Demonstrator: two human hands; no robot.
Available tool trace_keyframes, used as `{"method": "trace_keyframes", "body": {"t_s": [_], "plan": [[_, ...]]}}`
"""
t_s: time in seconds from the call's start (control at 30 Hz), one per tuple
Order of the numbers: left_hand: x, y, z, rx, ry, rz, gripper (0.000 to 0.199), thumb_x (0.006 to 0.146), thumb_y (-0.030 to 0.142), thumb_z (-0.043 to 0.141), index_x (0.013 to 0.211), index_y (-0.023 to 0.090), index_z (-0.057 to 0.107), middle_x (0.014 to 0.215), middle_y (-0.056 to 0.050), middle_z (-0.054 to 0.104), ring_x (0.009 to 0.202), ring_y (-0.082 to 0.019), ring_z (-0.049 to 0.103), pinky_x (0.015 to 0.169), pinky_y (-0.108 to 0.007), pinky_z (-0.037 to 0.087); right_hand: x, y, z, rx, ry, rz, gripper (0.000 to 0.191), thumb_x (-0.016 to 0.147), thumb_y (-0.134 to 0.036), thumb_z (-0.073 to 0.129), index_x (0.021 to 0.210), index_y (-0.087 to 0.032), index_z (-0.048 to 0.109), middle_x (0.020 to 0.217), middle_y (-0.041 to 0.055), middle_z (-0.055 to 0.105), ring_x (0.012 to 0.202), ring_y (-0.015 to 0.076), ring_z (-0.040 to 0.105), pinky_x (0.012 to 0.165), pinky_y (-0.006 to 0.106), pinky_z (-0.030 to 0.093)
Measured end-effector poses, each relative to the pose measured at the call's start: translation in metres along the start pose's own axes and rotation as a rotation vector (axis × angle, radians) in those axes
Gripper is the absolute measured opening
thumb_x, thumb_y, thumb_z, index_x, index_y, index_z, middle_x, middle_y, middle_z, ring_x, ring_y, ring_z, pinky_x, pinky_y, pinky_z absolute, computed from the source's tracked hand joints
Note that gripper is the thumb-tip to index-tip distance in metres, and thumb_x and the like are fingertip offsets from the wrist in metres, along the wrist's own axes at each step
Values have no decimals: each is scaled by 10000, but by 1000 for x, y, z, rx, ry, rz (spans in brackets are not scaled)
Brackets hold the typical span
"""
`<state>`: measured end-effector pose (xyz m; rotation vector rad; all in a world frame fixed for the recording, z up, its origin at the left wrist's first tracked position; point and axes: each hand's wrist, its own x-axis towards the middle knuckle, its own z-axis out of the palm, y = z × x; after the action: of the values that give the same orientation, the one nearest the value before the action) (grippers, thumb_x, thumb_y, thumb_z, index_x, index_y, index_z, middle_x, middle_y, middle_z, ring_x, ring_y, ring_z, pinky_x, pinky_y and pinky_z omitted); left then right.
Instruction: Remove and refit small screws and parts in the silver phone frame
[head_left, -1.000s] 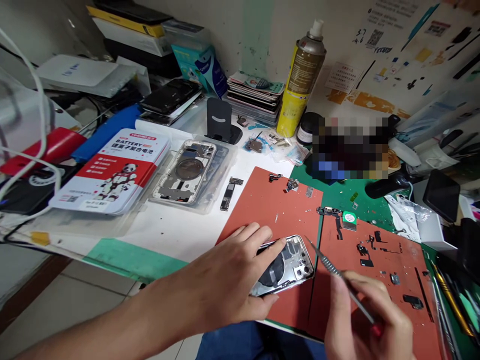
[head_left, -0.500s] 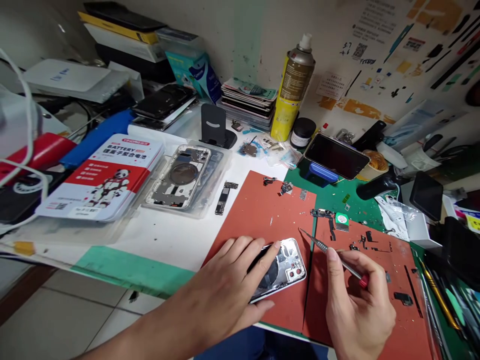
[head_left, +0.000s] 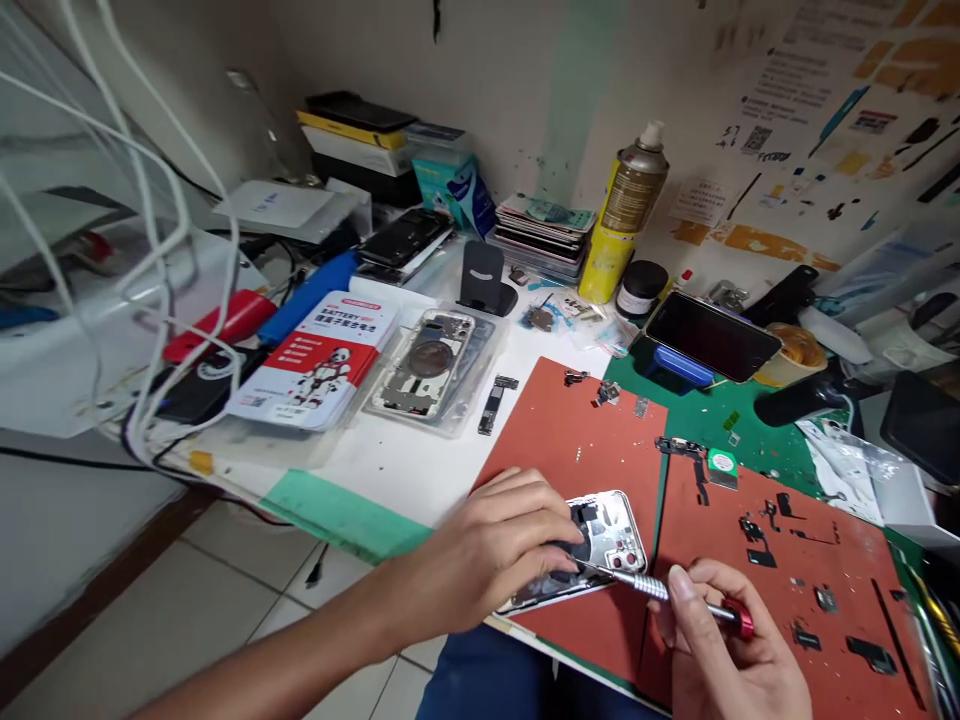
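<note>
My left hand grips an opened smartphone rear housing with a silver frame, its camera cut-outs toward the far right corner. The housing rests on a red-orange work mat, and my fingers hide part of its inside. My right hand pinches a precision screwdriver with a metal knurled shaft and red end cap. Its thin tip reaches into the housing beside my left fingers. Whether the tip touches a screw is hidden.
A second mat holds several small phone parts. Further back are a logic board, a housing in a clear tray, a battery box, a yellow spray can and a phone on a blue stand.
The screwdriver has swung from the right of the housing to lie across it, its tip now inside. My left hand has curled further over the housing. The view has shifted.
</note>
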<state>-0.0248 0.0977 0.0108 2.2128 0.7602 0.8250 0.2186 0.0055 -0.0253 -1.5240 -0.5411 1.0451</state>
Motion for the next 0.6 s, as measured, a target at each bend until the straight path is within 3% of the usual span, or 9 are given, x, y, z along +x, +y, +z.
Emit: {"method": "trace_keyframes", "body": {"t_s": [0.23, 0.6], "plan": [[0, -1, 0, -43, 24, 12, 150, 1077, 196, 608, 1001, 165, 733, 928, -62, 740, 888, -195, 644, 862, -366, 498, 1, 7, 2, 3, -6, -7, 501, 677, -474, 985, 978, -192, 700, 681, -3, 689, 560, 167, 669, 469, 248, 539], [0, -1, 0, -41, 44, 23, 204, 1087, 206, 586, 992, 156, 760, 914, -74, 757, 872, -196, 649, 855, -368, 510, -1, 10, 1, -2, 62, -12, 514, 616, -418, 1016, 966, -186, 720, 713, -9, 688, 568, 142, 662, 506, 215, 566]]}}
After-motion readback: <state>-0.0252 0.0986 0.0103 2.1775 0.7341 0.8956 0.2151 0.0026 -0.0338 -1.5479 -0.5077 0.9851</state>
